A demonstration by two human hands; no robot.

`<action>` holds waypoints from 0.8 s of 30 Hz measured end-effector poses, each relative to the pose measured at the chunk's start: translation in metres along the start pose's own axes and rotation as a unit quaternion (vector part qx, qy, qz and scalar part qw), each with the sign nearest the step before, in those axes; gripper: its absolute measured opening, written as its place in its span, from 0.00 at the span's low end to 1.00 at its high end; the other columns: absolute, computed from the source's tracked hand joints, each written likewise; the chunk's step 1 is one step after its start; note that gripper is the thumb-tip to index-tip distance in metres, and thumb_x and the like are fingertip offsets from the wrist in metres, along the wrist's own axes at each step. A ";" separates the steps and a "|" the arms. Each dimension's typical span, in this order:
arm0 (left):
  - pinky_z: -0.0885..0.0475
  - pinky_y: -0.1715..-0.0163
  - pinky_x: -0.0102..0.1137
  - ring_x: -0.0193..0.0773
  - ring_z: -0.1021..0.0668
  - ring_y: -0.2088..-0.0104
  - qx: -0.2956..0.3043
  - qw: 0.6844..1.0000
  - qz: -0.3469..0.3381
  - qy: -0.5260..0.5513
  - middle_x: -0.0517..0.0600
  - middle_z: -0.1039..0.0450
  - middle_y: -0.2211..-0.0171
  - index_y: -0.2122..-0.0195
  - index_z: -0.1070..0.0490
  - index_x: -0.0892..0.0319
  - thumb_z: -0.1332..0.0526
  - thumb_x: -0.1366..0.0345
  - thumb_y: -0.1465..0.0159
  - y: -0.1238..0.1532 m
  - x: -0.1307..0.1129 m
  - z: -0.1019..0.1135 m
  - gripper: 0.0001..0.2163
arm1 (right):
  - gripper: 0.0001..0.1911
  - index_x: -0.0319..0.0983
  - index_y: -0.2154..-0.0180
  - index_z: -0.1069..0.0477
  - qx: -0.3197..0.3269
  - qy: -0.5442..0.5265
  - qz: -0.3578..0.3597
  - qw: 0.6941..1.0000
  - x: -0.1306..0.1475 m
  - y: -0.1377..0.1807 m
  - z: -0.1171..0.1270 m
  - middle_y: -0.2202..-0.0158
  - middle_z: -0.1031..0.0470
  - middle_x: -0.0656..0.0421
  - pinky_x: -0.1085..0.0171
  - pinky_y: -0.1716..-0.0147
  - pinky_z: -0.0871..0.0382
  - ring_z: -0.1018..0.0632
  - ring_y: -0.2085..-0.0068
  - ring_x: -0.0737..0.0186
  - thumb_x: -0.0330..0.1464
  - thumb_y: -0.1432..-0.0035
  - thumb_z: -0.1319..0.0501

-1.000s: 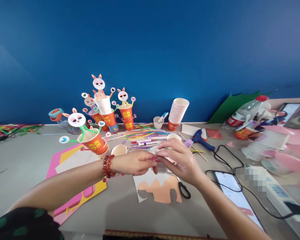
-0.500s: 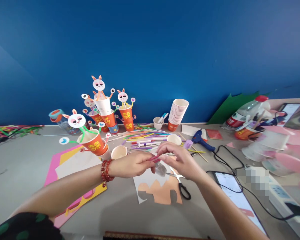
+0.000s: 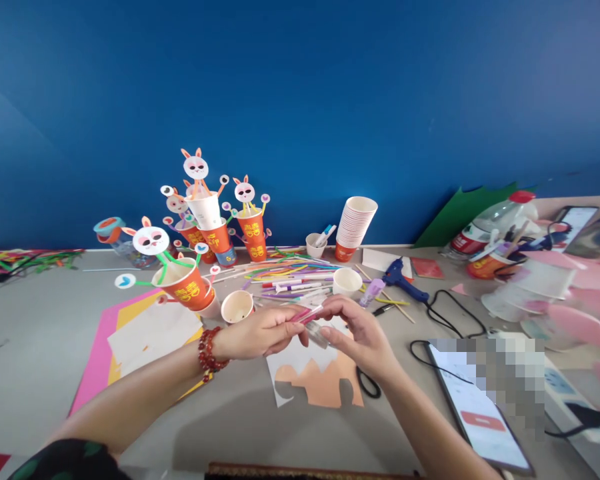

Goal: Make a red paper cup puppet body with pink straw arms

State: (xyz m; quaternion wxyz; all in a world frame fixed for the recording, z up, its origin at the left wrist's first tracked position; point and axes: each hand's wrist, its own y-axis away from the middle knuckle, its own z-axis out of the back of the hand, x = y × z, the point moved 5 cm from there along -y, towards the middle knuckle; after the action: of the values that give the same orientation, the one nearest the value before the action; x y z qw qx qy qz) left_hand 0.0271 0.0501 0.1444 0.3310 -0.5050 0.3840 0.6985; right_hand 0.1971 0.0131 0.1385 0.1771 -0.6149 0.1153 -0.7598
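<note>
My left hand [image 3: 263, 331], with a red bead bracelet [image 3: 211, 352] at the wrist, grips a small thing of clear plastic with a pink-red strip [image 3: 307, 315]; its exact kind is not clear. Thumb and fingers of my right hand [image 3: 363, 333] close round the other end of it. Below both hands lies a cut-out sheet of orange and white paper [image 3: 316, 385]. Scissors [image 3: 370, 385] show only a black handle beside the right wrist. To the left of the hands stands an open paper cup [image 3: 238, 308].
Red cups with paper rabbits [image 3: 185, 287] stand at left. Coloured sticks and markers [image 3: 290, 287] lie behind my hands, near a cup stack [image 3: 356, 223]. At right are a blue glue gun [image 3: 405, 280] with its cable, a phone [image 3: 485, 413] and a power strip [image 3: 570, 393].
My right hand has closed further round the clear plastic thing, and my left hand has shifted slightly left. More of the scissors is now hidden behind my right hand.
</note>
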 end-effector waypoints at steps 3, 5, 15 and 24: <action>0.45 0.83 0.25 0.26 0.42 0.85 -0.006 1.000 -0.009 0.005 0.38 0.45 0.85 0.60 0.29 0.63 0.50 0.51 0.29 -0.002 -0.002 -0.004 0.19 | 0.09 0.41 0.61 0.26 -0.006 -0.003 0.009 1.000 0.005 -0.006 -0.007 0.64 0.26 0.57 0.61 0.60 0.30 0.25 0.62 0.59 0.39 0.40 0.34; 0.45 0.83 0.24 0.25 0.41 0.85 -0.010 1.000 -0.017 0.001 0.39 0.43 0.82 0.60 0.29 0.63 0.50 0.50 0.29 -0.004 -0.002 -0.007 0.20 | 0.08 0.41 0.63 0.25 -0.009 -0.012 -0.002 1.000 0.004 -0.008 -0.012 0.65 0.25 0.58 0.61 0.61 0.30 0.25 0.63 0.59 0.38 0.40 0.34; 0.38 0.81 0.23 0.23 0.35 0.83 -0.018 0.998 -0.029 -0.050 0.47 0.30 0.69 0.60 0.28 0.62 0.50 0.53 0.29 -0.002 -0.001 -0.010 0.18 | 0.07 0.40 0.70 0.25 0.008 -0.058 -0.025 0.998 -0.008 -0.008 -0.012 0.73 0.24 0.60 0.62 0.66 0.33 0.25 0.68 0.61 0.35 0.42 0.32; 0.29 0.67 0.27 0.34 0.21 0.74 -0.035 0.998 0.001 -0.053 0.46 0.26 0.78 0.61 0.27 0.62 0.45 0.53 0.31 -0.001 0.004 -0.009 0.16 | 0.09 0.39 0.71 0.25 -0.003 -0.115 -0.060 0.992 -0.016 -0.006 -0.015 0.73 0.24 0.60 0.64 0.69 0.33 0.25 0.69 0.63 0.37 0.44 0.31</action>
State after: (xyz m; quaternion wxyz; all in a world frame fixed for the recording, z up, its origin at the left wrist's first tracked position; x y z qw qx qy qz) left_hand 0.0310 0.0433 0.1383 0.3321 -0.4781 0.3419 0.7377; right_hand 0.1842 0.0243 0.1232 0.1418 -0.7042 0.0595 -0.6931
